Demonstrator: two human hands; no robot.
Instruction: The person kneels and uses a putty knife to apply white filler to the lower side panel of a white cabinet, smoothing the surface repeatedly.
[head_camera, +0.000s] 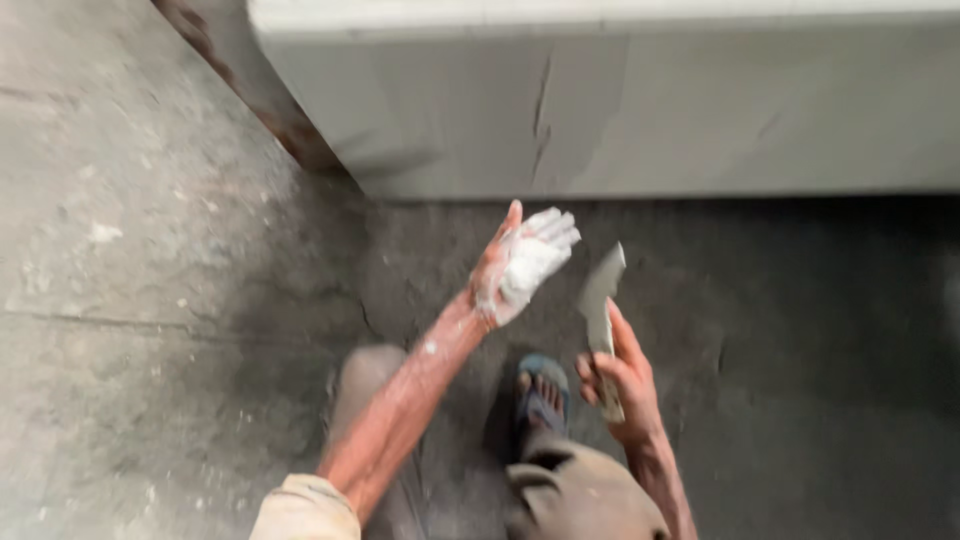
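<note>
My left hand is raised palm-up with the fingers apart, and its palm is coated with white paste. My right hand grips the handle of a flat metal putty knife, whose grey blade points up and away, just right of the left palm. The blade and the left hand are a little apart. Below them my foot in a dark sandal stands on the floor. The whole view is blurred by motion.
A pale grey plastered wall or block runs across the top, with a crack down its face. A rusty brown strip slants at its left. The grey concrete floor is rough and speckled with white spots.
</note>
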